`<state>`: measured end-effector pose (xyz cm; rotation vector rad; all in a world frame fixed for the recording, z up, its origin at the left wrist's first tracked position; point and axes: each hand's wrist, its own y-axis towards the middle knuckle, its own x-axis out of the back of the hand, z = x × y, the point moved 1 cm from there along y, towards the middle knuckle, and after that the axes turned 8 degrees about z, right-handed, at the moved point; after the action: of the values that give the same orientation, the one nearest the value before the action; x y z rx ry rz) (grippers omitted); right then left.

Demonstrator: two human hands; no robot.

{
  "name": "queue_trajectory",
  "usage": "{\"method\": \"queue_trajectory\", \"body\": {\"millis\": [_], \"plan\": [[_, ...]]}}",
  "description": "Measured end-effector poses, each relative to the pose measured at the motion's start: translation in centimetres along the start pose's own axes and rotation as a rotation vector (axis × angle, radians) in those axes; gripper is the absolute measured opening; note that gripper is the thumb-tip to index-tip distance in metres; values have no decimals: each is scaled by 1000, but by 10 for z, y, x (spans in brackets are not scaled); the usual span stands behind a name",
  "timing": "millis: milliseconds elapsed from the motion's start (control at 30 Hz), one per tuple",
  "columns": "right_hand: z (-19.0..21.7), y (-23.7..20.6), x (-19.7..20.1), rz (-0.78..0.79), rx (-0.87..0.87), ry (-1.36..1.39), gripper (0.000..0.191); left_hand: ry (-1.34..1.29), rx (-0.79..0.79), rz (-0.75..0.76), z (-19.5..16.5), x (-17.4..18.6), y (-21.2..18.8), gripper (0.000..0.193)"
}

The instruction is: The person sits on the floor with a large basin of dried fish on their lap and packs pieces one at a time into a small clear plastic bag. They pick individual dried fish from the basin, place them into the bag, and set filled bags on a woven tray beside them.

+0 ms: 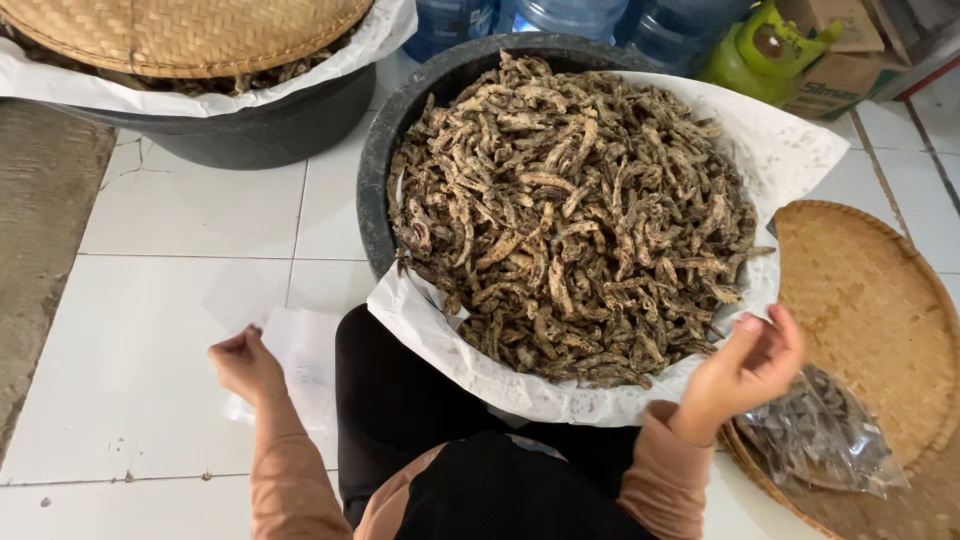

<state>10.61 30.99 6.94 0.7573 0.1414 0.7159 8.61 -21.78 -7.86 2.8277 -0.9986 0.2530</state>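
We see the left hand [245,365] closed into a loose fist over the white tiled floor [140,360], just left of a sheet of clear plastic [300,365] lying flat there; whether the fingers pinch its edge we cannot tell. The right hand [745,370] is raised with its fingers open and curled, holding nothing, at the near right rim of a large dark tub [375,180]. The tub is lined with white paper [790,150] and heaped with dried brown fish [570,210], and it stands in the middle of the scene just beyond the person's knees. To the right, a round woven tray [880,310] lies on the floor with a clear bag of the same dried pieces [820,435] resting on it. At far left, 1 more dark tub [260,130] is covered by another woven tray [180,30].
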Motion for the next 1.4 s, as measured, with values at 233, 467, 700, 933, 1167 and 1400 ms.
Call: {"method": "queue_trajectory", "body": {"millis": [233, 467, 700, 933, 1167, 1400], "plan": [[96, -37, -130, 546, 165, 346, 46, -920, -110, 540, -83, -77, -89, 35], [100, -5, -148, 529, 145, 369, 44, -823, -95, 1176, -172, -90, -153, 52], [82, 24, -128, 939, 526, 92, 66, -307, -394, 1329, -217, -86, -107, 32], [81, 36, -126, 890, 389, 186, 60, -320, -328, 1169, -192, -127, -135, 10], [80, 44, -130, 524, 558, -27, 44, -953, 178, 1378, -174, -161, -155, 8], [122, -15, -80, 626, 338, 99, 29, -1396, 204, 917, -175, -192, -144, 31]]}}
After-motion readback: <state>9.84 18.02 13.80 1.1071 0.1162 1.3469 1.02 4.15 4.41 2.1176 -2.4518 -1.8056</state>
